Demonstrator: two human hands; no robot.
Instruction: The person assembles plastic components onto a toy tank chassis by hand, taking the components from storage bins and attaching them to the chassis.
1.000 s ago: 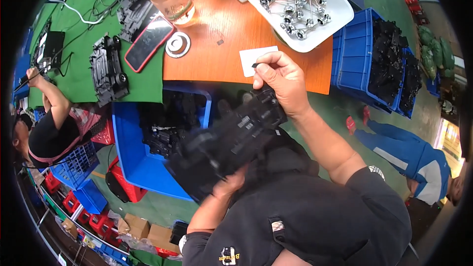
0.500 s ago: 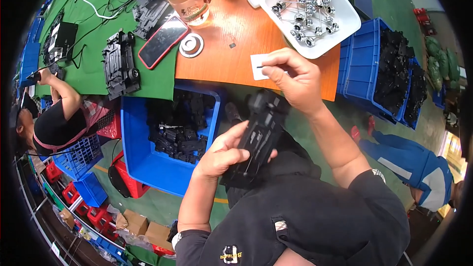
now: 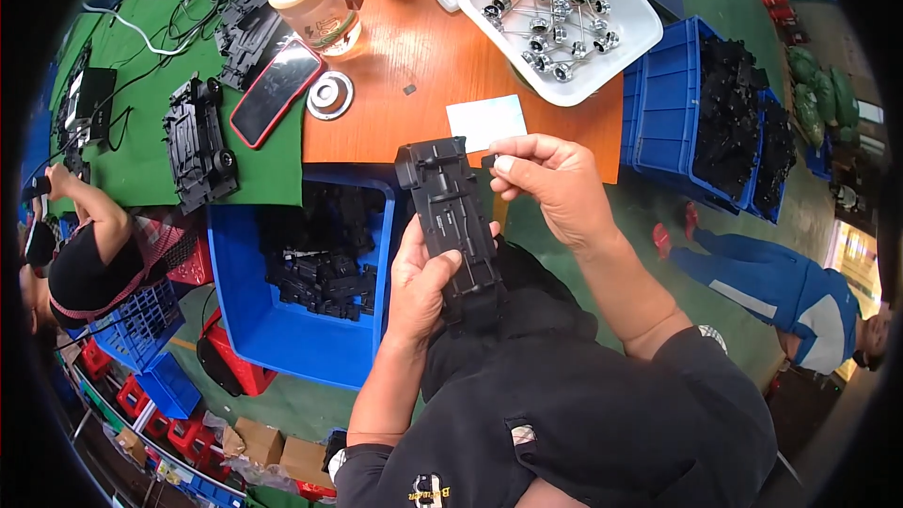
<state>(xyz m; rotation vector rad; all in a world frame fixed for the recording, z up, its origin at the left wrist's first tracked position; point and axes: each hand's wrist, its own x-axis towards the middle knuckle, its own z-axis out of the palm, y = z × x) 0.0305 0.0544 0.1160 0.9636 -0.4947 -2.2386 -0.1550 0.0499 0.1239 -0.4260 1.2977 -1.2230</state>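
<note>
Toy-car chassis (image 3: 453, 212) of black plastic, long and narrow, moulded with ribs and marked in small pale strokes, is held up at the desk's (image 3: 376, 132) near edge. The left hand (image 3: 419, 275) grips its sides, thumb on top; the right hand (image 3: 562, 181) pinches a small black piece (image 3: 489, 161) beside its far end.

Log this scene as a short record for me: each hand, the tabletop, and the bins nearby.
Left hand: gripping a black chassis
Right hand: pinching a small dark piece beside the chassis's upper part
Tabletop: white tub of silver-ended rods; white card; phone; lidded cup
Left side: blue bin holding black parts
Right side: blue crates heaped with similar dark parts
</note>
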